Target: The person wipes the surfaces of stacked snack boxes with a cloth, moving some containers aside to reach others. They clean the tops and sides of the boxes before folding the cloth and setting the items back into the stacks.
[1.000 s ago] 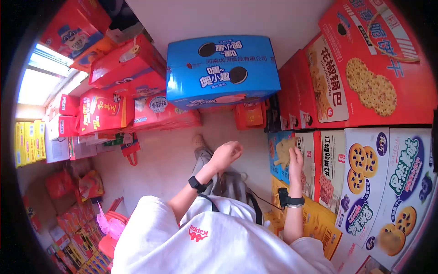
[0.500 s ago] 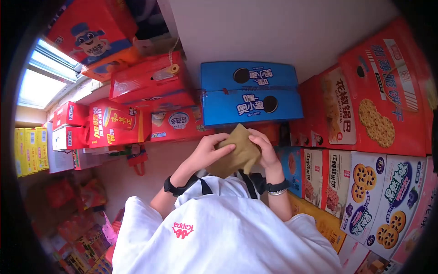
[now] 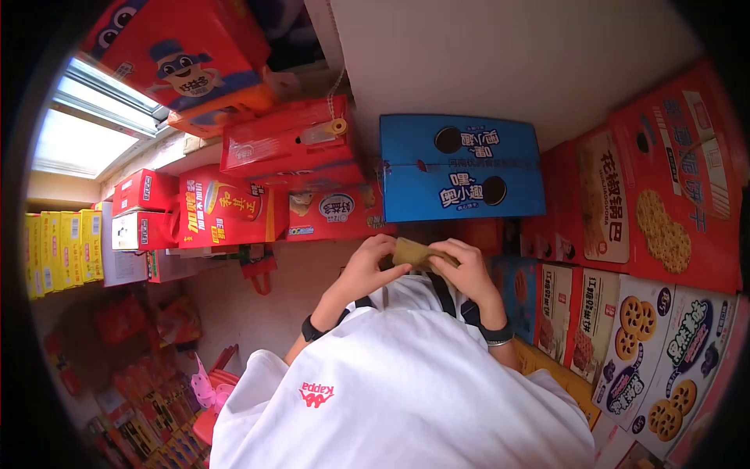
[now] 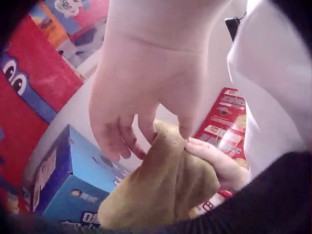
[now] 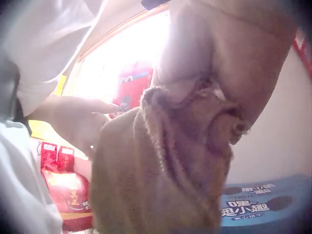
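An olive-tan cloth is held between both hands in front of the white shirt, its visible part folded small in the head view. My left hand pinches its left end between thumb and fingers. At the other end my right hand grips the cloth with curled fingers. In the left wrist view the cloth hangs below the left hand, with the right thumb along its edge. Bunched folds of the cloth show under the right hand in the right wrist view.
A blue biscuit carton stands just beyond the hands. Red cartons are stacked to the left, by a window. On the right are a large red cracker box and white cookie boxes. A pink object lies lower left.
The right hand brought the cloth from the right-hand boxes to the middle, where the left hand took hold too. The spread cloth is now folded smaller. The head view has turned left.
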A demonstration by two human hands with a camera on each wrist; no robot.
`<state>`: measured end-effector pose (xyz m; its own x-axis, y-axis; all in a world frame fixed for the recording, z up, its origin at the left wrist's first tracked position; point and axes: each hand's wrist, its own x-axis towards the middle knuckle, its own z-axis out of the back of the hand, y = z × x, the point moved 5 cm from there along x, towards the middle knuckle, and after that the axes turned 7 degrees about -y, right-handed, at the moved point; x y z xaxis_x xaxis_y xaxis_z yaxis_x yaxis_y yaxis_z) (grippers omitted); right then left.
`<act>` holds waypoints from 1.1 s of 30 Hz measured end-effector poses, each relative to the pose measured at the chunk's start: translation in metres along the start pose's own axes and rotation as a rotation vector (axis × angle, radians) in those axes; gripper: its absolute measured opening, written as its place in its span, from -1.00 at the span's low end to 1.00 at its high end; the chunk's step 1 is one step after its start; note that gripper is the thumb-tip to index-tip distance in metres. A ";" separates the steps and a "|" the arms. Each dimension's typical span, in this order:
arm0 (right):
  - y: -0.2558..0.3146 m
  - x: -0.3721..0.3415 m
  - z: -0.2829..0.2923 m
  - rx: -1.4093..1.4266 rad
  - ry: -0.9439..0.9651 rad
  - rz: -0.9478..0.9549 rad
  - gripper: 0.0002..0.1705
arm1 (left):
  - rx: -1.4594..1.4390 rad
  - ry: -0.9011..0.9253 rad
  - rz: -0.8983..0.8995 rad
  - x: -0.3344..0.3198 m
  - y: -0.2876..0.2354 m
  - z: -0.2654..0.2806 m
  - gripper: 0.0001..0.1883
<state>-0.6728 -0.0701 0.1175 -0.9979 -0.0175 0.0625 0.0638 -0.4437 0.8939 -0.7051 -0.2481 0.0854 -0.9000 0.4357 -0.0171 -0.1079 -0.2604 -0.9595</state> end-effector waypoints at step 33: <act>-0.042 0.037 0.058 -0.059 -0.384 0.110 -0.75 | 0.305 -0.045 -0.288 0.073 -0.032 0.033 -0.82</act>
<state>-0.7116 0.0001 0.1081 -0.9072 0.2638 0.3277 0.1579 -0.5086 0.8464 -0.7813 -0.2368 0.1242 -0.8314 0.4920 0.2584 -0.4719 -0.3795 -0.7958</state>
